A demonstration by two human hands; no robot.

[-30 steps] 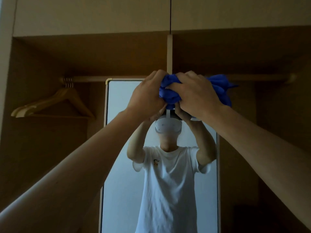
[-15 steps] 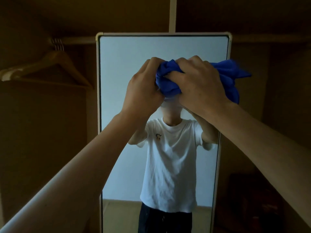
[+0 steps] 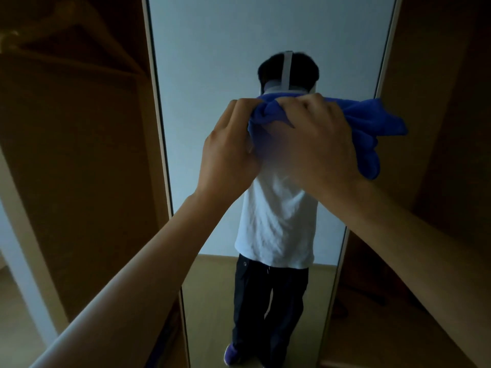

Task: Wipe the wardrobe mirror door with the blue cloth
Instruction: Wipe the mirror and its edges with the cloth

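I hold the blue cloth (image 3: 366,120) bunched up at the mirror door (image 3: 212,49), about mid-glass. My left hand (image 3: 228,155) sits at its 9 o'clock and my right hand (image 3: 316,144) over the middle, the fingers of both curled and clamped into the folds. A loose tail flops out toward 3 o'clock. I judge the cloth soft, light and limp, so the wad is the place to grip, not the tail. The glass wants even, moderate pressure.
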